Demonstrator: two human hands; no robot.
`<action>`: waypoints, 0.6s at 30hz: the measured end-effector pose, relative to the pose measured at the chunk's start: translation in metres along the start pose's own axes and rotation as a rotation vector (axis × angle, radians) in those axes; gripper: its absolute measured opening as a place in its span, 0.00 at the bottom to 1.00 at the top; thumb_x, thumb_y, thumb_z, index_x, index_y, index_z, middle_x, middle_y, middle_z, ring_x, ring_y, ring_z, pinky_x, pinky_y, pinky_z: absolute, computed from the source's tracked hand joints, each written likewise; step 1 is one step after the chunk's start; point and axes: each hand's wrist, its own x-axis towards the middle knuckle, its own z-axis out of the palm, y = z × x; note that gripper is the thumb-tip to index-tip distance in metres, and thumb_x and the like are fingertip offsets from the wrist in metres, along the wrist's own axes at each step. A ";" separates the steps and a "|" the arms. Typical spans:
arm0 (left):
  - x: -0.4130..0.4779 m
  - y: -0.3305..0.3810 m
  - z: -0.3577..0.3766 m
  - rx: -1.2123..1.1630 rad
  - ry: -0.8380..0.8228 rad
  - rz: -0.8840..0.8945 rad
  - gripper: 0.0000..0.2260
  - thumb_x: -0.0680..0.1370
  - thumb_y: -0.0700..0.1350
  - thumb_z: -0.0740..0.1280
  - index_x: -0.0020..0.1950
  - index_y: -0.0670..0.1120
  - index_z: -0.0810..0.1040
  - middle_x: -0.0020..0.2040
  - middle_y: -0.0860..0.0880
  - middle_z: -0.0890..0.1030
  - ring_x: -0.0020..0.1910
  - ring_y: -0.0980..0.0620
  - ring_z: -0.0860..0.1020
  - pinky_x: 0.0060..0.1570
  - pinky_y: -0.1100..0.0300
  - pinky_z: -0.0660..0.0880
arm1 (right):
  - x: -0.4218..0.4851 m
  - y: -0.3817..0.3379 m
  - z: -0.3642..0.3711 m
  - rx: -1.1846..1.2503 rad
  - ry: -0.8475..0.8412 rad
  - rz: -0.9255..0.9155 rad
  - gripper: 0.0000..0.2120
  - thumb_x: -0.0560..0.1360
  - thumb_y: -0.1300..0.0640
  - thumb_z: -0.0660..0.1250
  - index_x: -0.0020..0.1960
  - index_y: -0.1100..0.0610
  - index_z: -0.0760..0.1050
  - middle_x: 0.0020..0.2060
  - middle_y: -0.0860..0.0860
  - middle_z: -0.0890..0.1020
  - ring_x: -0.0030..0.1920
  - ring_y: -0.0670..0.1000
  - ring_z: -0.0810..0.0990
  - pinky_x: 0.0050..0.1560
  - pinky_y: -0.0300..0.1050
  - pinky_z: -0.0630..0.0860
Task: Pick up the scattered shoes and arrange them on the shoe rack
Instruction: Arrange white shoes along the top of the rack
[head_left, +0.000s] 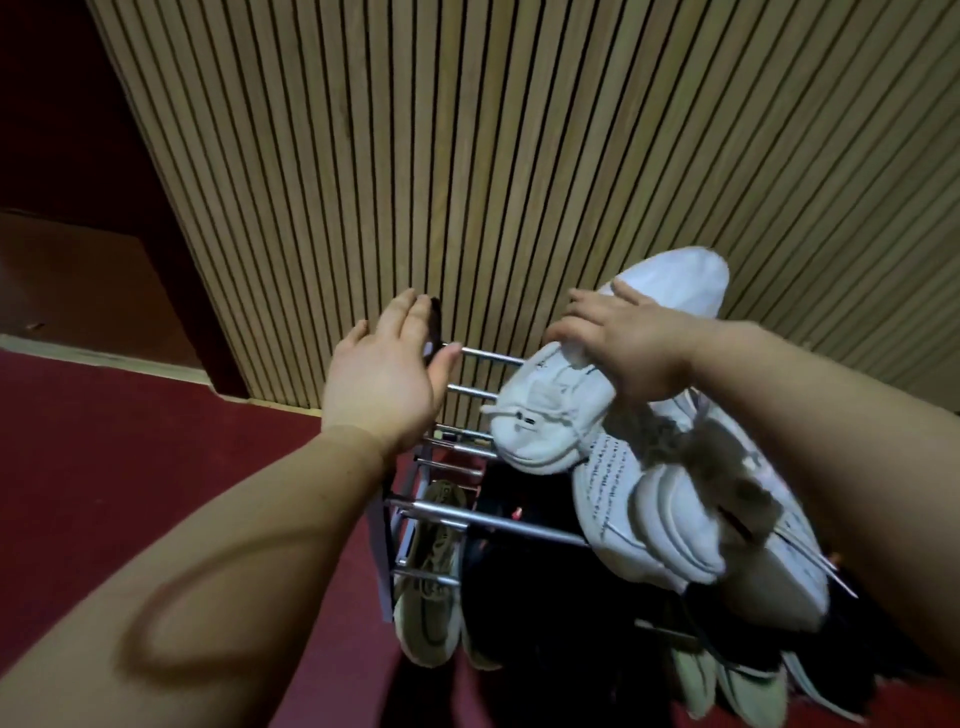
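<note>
**Lowest tier, near edge.** Olive sneaker: one, at the left end of the shoe rack, toe hanging over the red carpet. A second sole edge shows just beside it. Pale green shoes: at least two, at the near right corner. The dark shoes between them are too shadowed to count.

**Top tier, right end.** Knit white sneaker: one, lying across the rails. A blurred white shoe overlaps it, with laces trailing off.

**Top tier, middle.** White sneaker: one, tilted, its lower end touching the rails.
- Hold: the right hand has its fingers curled over the upper at midfoot.
- Handling, as judged: light, with a soft upper that gives under the fingers and a springy sole. Nothing fragile.
- Best grip: midfoot or heel collar.
- Cautions: loose laces could catch on the bars, and the sole should bridge two rails or it may tip through the gap.

**Top tier, far left corner.** Left hand: fingers straight and together, holding nothing. A dark item sits at its fingertips; whether they touch cannot be told.

**Behind.** Slatted wall.

**Totals.** Hands, two. White shoes, three as far as the blur allows.
</note>
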 end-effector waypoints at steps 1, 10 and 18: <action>-0.001 0.000 -0.001 0.001 0.000 -0.001 0.26 0.81 0.58 0.49 0.77 0.48 0.54 0.77 0.49 0.56 0.73 0.49 0.62 0.72 0.54 0.56 | -0.013 0.008 0.002 -0.004 -0.020 -0.004 0.43 0.67 0.50 0.74 0.74 0.49 0.52 0.74 0.51 0.55 0.77 0.51 0.42 0.73 0.53 0.37; 0.000 0.000 0.000 0.015 0.016 0.011 0.27 0.81 0.58 0.49 0.77 0.46 0.56 0.77 0.46 0.58 0.73 0.47 0.63 0.70 0.51 0.61 | -0.071 0.010 0.020 0.037 -0.311 0.094 0.34 0.75 0.63 0.60 0.76 0.43 0.53 0.77 0.45 0.47 0.77 0.49 0.40 0.74 0.52 0.39; -0.021 0.015 -0.007 0.177 0.006 0.087 0.31 0.78 0.63 0.43 0.77 0.47 0.53 0.78 0.43 0.50 0.76 0.43 0.41 0.71 0.44 0.34 | -0.124 -0.053 0.067 0.536 0.256 0.549 0.29 0.75 0.58 0.52 0.72 0.37 0.59 0.77 0.43 0.48 0.77 0.50 0.41 0.73 0.55 0.37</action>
